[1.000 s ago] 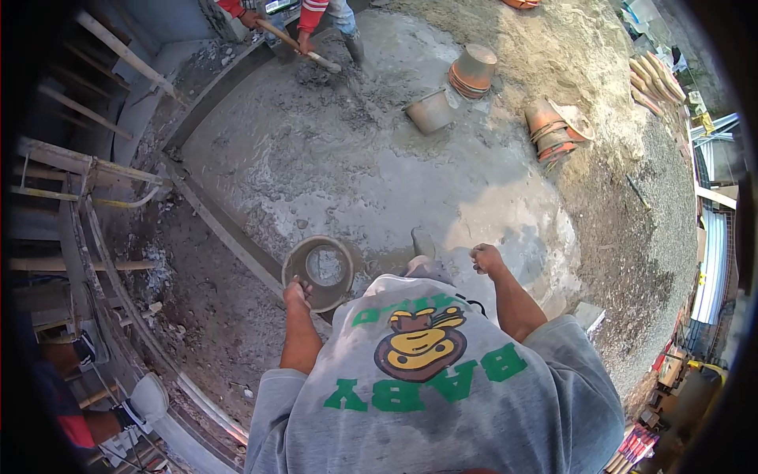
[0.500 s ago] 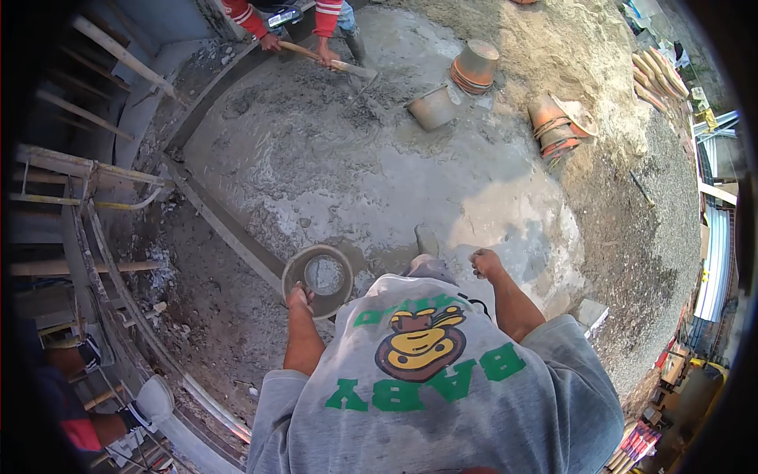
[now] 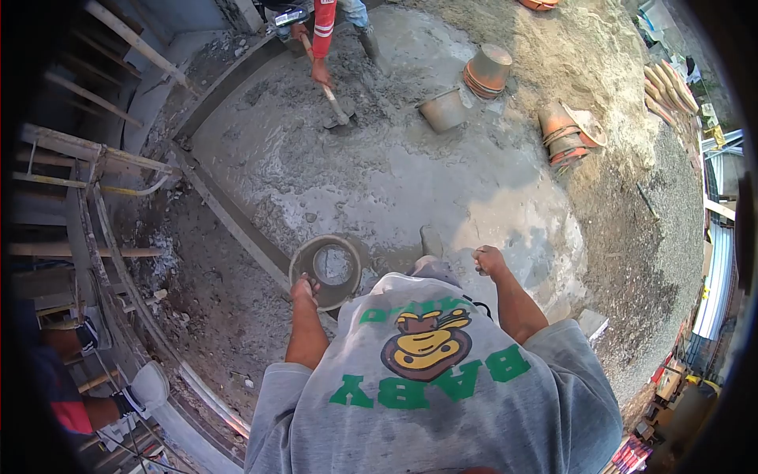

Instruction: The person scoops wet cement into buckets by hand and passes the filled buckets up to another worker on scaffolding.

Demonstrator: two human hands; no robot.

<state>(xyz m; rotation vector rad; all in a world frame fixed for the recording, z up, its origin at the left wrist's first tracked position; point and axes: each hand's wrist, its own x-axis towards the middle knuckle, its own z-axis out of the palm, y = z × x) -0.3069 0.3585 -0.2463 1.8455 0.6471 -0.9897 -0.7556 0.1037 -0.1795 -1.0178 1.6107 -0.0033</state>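
Note:
My left hand (image 3: 305, 291) grips the near-left rim of a grey mortar-coated bucket (image 3: 335, 296). The bucket stands just left of my body, its mouth facing up and a pale bottom showing inside. To the right, my right hand (image 3: 488, 261) hangs above the wet cement with curled fingers and nothing visible in it. Wet grey mortar (image 3: 379, 186) spreads over the ground ahead of me. At the far side a co-worker in a red sleeve (image 3: 324, 28) holds a hoe (image 3: 330, 96), its blade down in the mortar.
A tilted bucket (image 3: 442, 110) and stacked buckets (image 3: 486, 71) stand ahead, with more lying on their side (image 3: 564, 134) by the sand (image 3: 608, 71). A low concrete edge (image 3: 229, 213) runs along the left. Another person's shoe (image 3: 150, 387) shows at lower left, near wooden poles (image 3: 134, 39).
The co-worker's hoe has swung down and left, its blade now in the mortar. My left hand still grips the bucket. The view has shifted slightly.

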